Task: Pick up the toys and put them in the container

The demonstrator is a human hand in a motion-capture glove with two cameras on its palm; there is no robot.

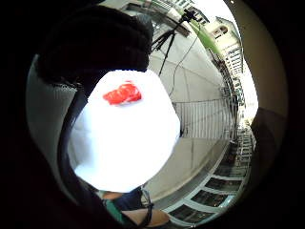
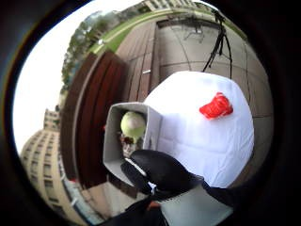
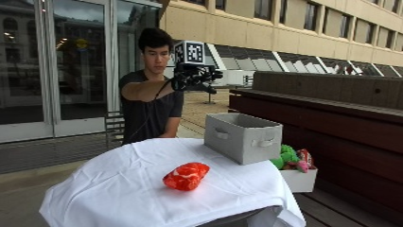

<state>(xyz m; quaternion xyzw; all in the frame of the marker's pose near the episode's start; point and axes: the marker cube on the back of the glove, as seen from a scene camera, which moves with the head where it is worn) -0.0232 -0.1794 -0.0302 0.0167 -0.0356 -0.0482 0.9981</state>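
Red toy (image 3: 186, 176) on tablecloth (image 3: 119, 189); no readable writing.

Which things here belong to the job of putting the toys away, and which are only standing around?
For the job:
- red toy on the white tablecloth
- grey container, with a yellow-green ball inside
- gloved right hand, raised above the table, holding nothing

Only around:
- white box of other toys beside the table
- wooden bench
- tripod
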